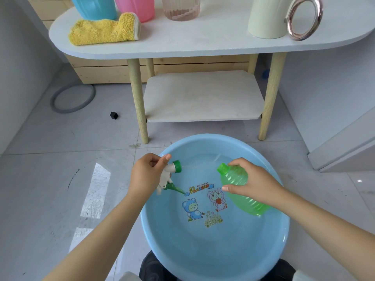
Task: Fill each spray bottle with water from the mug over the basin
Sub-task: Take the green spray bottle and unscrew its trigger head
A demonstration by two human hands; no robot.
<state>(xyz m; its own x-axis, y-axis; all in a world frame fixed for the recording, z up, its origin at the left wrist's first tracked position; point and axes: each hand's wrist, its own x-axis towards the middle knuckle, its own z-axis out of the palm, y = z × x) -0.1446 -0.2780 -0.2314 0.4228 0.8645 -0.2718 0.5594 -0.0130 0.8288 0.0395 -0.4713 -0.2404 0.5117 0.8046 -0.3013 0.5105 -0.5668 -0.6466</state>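
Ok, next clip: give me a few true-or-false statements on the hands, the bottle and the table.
1. The left hand holds the spray head, off the bottle. True.
2. The right hand holds a pink bottle. False: the bottle is green.
3. The bottle is tilted over the blue basin. True.
4. The yellow cloth lies in the basin. False: it lies on the table.

My head camera looks forward and down, close over the basin [215, 250]; the table [203, 41] stands far.
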